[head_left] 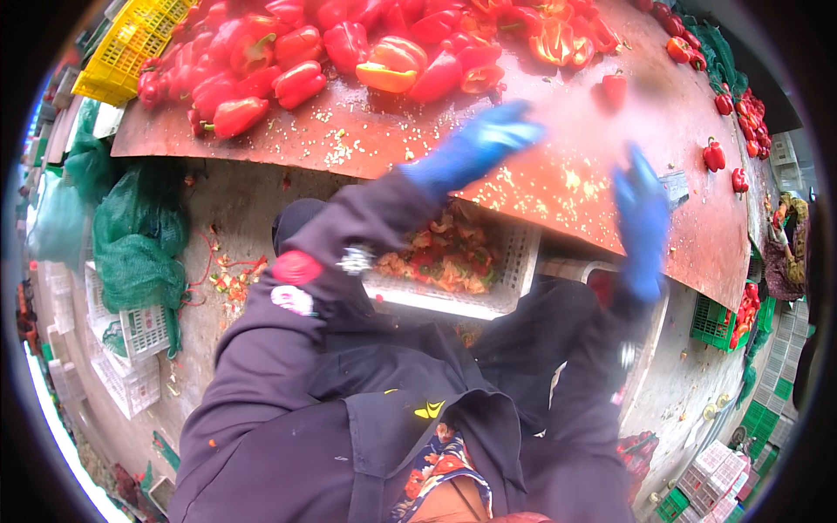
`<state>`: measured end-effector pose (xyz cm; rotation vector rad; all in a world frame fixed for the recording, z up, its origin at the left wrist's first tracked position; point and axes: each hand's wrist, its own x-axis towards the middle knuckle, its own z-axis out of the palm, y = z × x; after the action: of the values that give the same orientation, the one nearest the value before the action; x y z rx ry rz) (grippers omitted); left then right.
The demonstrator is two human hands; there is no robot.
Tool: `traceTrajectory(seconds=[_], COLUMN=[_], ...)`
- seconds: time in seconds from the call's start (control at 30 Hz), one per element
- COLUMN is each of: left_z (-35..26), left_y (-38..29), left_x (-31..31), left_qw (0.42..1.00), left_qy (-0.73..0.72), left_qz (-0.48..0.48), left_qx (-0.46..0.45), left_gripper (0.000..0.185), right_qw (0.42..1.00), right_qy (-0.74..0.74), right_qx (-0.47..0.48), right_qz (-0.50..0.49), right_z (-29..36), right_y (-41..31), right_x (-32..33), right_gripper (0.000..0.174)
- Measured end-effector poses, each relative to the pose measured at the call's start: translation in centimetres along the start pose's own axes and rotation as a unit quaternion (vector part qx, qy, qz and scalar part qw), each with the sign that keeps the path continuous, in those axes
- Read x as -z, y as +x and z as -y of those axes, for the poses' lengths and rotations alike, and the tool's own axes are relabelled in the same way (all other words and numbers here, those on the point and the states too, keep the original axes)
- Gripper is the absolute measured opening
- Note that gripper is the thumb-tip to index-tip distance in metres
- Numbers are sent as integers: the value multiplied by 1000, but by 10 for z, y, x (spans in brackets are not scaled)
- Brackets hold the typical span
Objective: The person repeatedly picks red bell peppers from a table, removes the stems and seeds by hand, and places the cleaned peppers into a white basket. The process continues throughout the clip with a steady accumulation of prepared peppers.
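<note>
My left hand (490,140), in a blue glove, reaches over the near edge of a reddish tabletop (693,229). Its fingers are blurred and spread a little, with nothing visible in them. To the right, my blue-gloved right hand (641,216) is raised over the table, fingers apart, holding nothing that I can see. Beyond and between both hands is a small blurred red pepper (613,90). A big heap of red bell peppers (301,85), some cut open, covers the far left. Pale seeds (556,189) lie scattered along the near edge.
A white crate (520,261) of pepper scraps (451,255) sits below the table edge, between my legs. Green mesh sacks (140,235) hang over white crates at left. A yellow crate (131,52) stands upper left. Another person (788,242) works at far right, beyond a green crate (713,320).
</note>
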<state>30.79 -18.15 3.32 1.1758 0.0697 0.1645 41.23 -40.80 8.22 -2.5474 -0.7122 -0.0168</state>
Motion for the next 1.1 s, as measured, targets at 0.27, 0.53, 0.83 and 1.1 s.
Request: traceTrajectory(seconds=[0.27,0.53,0.83,1.1], left_z=[7,-8,-1,-17], left_y=[-30,-29,-34,-39], left_x=[128,104,77,88], left_qw=[968,962,976,976], left_qy=[-8,-96,196,17], left_qz=[-231,-205,-23,-97], left_qx=[93,150,-87,193], left_gripper=[48,58,40,63], right_qw=[968,975,892,975], right_qy=[-123,37,-132,-202], right_qx=[208,211,398,88], right_qz=[-69,-52,-169,-38], right_z=[76,74,96,8], right_y=[168,90,-6,-56], right_x=[-195,-131,-109,-1], right_gripper=[47,33,22,32])
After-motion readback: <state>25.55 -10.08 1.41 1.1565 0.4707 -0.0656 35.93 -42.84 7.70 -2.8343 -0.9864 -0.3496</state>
